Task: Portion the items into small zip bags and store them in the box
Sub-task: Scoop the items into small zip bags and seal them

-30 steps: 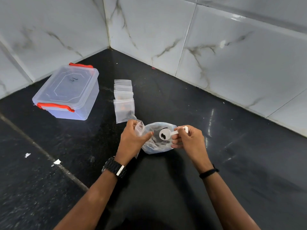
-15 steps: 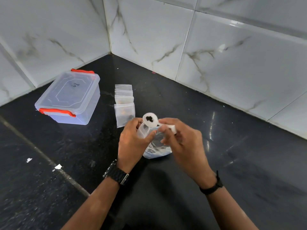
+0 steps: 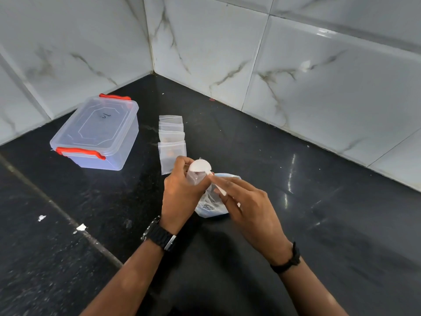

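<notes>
At nine o'clock from the hands, a clear box (image 3: 94, 133) is set on the dark counter (image 3: 319, 224), well apart from them. Its lid is seen closed, with red clips (image 3: 80, 152) at its near and far ends. Two white scraps (image 3: 81, 227) are seen on the counter at seven o'clock from the box.

Between the box and the hands, a row of small zip bags (image 3: 172, 142) is laid flat, overlapped one on another and run toward twelve o'clock. The nearest of them is partly covered by the left hand.

The left hand (image 3: 182, 192) is held above the counter, its fingers curled round one small open bag (image 3: 195, 177), which is kept upright with its mouth toward twelve o'clock. A watch (image 3: 160, 236) is worn on that wrist.

A white scoop (image 3: 200, 166) is tipped over the bag's mouth, its round bowl turned down and touching the bag's top. Its handle is pinched by the thumb and fingers of the right hand (image 3: 248, 206), at four o'clock from the bowl. A black band (image 3: 289, 261) is worn on that wrist.

Under both hands, a larger supply bag (image 3: 213, 206) is seen lying on the counter, with dark contents dimly shown inside; what they are cannot be told.
</notes>
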